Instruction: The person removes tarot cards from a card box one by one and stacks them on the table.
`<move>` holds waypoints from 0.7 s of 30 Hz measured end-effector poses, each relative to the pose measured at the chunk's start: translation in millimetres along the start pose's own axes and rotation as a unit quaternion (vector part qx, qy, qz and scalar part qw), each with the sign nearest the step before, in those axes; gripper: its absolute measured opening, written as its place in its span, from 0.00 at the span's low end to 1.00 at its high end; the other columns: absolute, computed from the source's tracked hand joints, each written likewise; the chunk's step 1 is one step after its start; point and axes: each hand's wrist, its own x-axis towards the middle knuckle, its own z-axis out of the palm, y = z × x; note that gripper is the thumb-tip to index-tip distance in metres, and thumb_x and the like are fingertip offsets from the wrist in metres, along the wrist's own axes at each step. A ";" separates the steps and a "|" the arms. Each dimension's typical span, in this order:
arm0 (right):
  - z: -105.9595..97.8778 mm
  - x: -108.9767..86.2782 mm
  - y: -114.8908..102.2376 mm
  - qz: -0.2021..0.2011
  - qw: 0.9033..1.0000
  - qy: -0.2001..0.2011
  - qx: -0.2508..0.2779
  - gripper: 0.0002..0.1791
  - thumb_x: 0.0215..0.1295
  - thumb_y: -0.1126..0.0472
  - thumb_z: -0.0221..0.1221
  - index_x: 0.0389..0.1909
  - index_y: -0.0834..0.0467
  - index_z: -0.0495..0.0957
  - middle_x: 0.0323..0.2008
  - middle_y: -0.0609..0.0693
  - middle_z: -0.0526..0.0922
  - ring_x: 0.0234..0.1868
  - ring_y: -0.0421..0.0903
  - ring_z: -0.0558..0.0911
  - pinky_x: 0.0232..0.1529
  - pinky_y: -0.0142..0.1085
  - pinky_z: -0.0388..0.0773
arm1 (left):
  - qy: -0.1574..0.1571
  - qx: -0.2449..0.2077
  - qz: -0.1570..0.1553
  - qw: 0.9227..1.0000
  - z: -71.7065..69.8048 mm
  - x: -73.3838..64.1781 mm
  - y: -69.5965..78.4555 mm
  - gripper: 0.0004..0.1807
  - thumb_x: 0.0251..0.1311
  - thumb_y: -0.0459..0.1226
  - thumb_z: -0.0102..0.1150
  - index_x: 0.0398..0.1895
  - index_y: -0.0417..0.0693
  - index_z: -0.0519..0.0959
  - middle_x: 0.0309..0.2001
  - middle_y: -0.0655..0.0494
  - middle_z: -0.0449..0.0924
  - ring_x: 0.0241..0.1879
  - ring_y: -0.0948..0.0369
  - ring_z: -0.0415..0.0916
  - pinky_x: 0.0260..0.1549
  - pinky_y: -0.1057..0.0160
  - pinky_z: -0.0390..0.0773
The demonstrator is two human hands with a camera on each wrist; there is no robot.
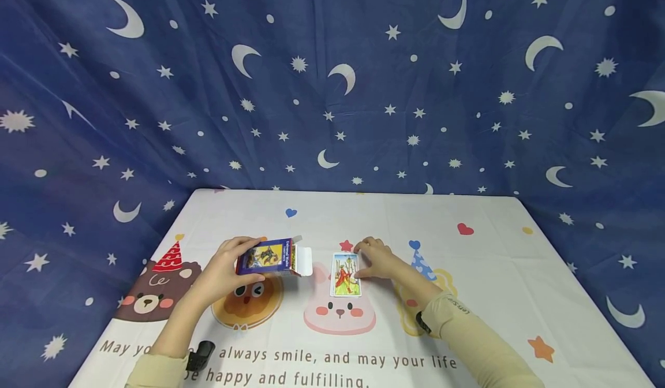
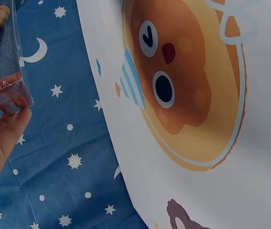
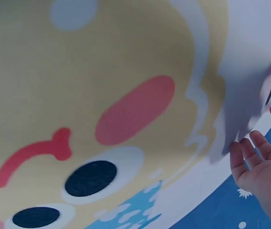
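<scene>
My left hand (image 1: 231, 264) grips a tarot card box (image 1: 266, 256), thumb on the near side and fingers on the far side. The box is blue with a picture panel, and its white end flap (image 1: 304, 261) stands out to the right. In the left wrist view the box (image 2: 4, 62) shows a red-edged end in clear wrap. A stack of tarot cards (image 1: 345, 275) lies on the table, its top card showing a red-robed figure. Along the stack's right edge is my right hand (image 1: 378, 258), thumb and index fingertips right at it. Its other fingers (image 3: 259, 145) are loosely extended near the cloth.
A white tablecloth (image 1: 493, 295) printed with cartoon animals, hearts and lettering covers the table. Behind it hangs a blue curtain (image 1: 374, 140) with moons and stars. Dark wrist bands (image 1: 201, 355) are on both arms.
</scene>
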 end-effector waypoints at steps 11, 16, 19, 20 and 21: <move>-15.6 10.0 -19.8 -0.098 0.988 -0.096 -0.067 0.32 0.54 0.64 0.65 0.62 0.50 0.69 0.64 0.60 0.64 0.62 0.61 0.68 0.59 0.58 0.67 | -0.003 0.005 -0.014 1.000 -2.3 -3.9 -2.6 0.41 0.42 0.43 0.75 0.63 0.43 0.70 0.59 0.41 0.68 0.60 0.42 0.63 0.55 0.39 0.71; -24.8 19.5 -36.6 -0.142 0.963 -0.141 -0.180 0.37 0.55 0.74 0.60 0.63 0.43 0.67 0.68 0.55 0.62 0.63 0.57 0.69 0.62 0.55 0.68 | 0.000 0.004 -0.010 1.000 -2.4 -3.9 -3.1 0.41 0.42 0.42 0.75 0.63 0.42 0.70 0.59 0.41 0.69 0.60 0.43 0.64 0.55 0.39 0.71; -26.1 22.7 -40.9 -0.143 0.950 -0.163 -0.224 0.38 0.56 0.74 0.58 0.64 0.38 0.66 0.69 0.53 0.61 0.66 0.55 0.67 0.64 0.55 0.66 | 0.004 0.000 -0.001 1.000 -3.0 -3.7 -3.1 0.40 0.42 0.42 0.75 0.62 0.41 0.70 0.58 0.42 0.69 0.59 0.43 0.64 0.55 0.39 0.71; -25.7 23.0 -41.6 -0.142 0.945 -0.171 -0.240 0.40 0.56 0.74 0.58 0.64 0.37 0.65 0.69 0.52 0.60 0.66 0.55 0.66 0.65 0.55 0.65 | 0.005 -0.001 0.001 1.000 -3.3 -3.9 -3.4 0.40 0.42 0.41 0.75 0.62 0.41 0.70 0.58 0.42 0.70 0.59 0.43 0.64 0.55 0.39 0.71; -25.3 23.1 -42.2 -0.142 0.940 -0.178 -0.254 0.40 0.56 0.75 0.58 0.64 0.35 0.64 0.70 0.51 0.59 0.67 0.54 0.65 0.65 0.55 0.64 | 0.006 -0.003 0.004 1.000 -3.6 -4.1 -3.7 0.40 0.42 0.41 0.75 0.62 0.40 0.70 0.58 0.42 0.70 0.59 0.43 0.64 0.55 0.39 0.71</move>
